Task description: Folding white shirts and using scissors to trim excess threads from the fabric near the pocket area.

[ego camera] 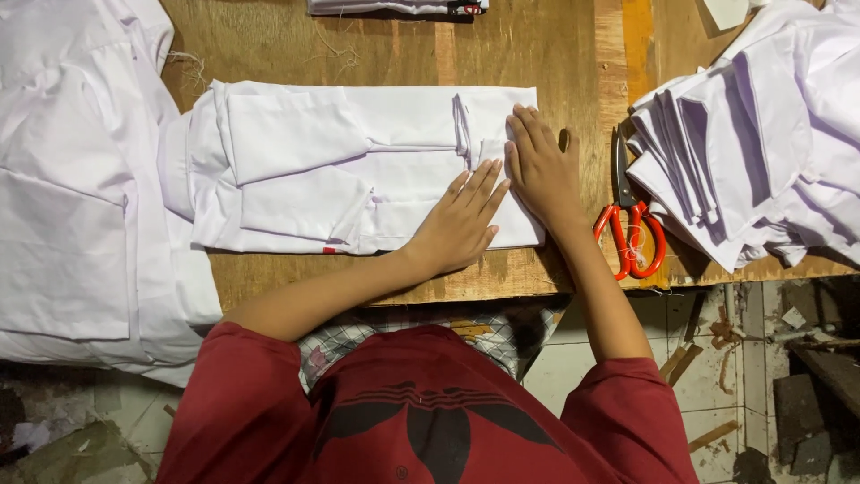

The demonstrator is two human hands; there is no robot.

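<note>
A folded white shirt [358,170] lies flat on the wooden table [502,54], its sleeves folded across the body. My left hand [461,220] presses flat on its right end, fingers spread and pointing up to the right. Just beside it, my right hand [540,166] also lies flat on the same end, near the cloth's right edge, fingers pointing away from me. Neither hand grips anything; both rest palm down on the fabric.
Orange-handled scissors [629,224] lie right of my right hand. A stack of white fabric pieces [743,152] fills the table's right side. More white garments [72,179] hang over the left edge. Another folded piece [399,7] sits at the far edge. Debris litters the floor [770,376].
</note>
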